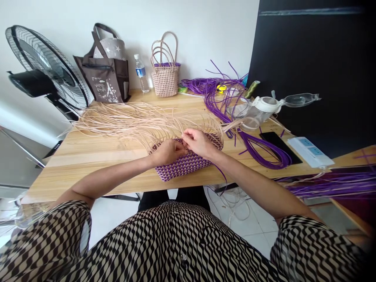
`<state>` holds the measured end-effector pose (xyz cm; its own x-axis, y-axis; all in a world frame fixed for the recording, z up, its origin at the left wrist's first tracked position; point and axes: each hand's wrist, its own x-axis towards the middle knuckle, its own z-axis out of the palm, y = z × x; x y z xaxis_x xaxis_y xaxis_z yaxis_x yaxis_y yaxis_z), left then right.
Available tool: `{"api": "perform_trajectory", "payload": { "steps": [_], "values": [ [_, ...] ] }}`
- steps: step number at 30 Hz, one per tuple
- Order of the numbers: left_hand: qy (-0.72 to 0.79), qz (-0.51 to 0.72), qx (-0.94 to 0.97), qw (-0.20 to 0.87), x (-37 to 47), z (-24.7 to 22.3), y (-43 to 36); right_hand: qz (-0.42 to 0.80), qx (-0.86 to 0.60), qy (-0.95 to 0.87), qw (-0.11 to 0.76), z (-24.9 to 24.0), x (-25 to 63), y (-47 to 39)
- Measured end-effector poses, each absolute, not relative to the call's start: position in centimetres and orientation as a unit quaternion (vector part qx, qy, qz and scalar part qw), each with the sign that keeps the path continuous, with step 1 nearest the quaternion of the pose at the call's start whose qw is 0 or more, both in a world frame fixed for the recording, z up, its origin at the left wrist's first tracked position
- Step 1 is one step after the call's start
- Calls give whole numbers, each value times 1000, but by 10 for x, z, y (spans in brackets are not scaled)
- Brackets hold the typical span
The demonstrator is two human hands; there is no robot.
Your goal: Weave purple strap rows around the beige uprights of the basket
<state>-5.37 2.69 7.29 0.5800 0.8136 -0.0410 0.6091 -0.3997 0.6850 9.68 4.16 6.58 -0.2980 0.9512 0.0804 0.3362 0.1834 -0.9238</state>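
Note:
A partly woven basket point(182, 166) in purple and beige lies at the table's front edge, with long loose beige strands point(126, 117) fanning from its upper rim toward the far left. My left hand point(169, 152) rests on the basket's rim, fingers closed in a pinch. Close beside it, my right hand point(197, 143) is also pinched at the rim, on the base of the beige strands. What sits between the fingertips is too small to make out. A purple strand point(221, 174) hangs off the basket's right side, below my right wrist.
Along the wall stand a fan point(49, 66), a dark tote bag point(107, 78), a water bottle point(141, 74) and a finished small basket point(165, 80). To the right are purple strands point(216, 98), a clear jug point(258, 111), a purple coil point(264, 154), a black phone point(280, 147) and a power strip point(310, 152).

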Motion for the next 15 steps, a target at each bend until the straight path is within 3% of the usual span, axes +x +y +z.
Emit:
{"api": "perform_trajectory", "payload": {
  "steps": [3, 9, 15],
  "values": [
    [424, 162, 828, 330, -52, 70, 26, 409, -516, -641, 395, 60, 88, 40],
    [399, 107, 855, 313, -47, 71, 31, 555, -545, -487, 397, 67, 76, 41],
    [358, 46, 853, 377, -53, 81, 39, 569, -525, -487, 405, 65, 78, 45]
  ]
}}
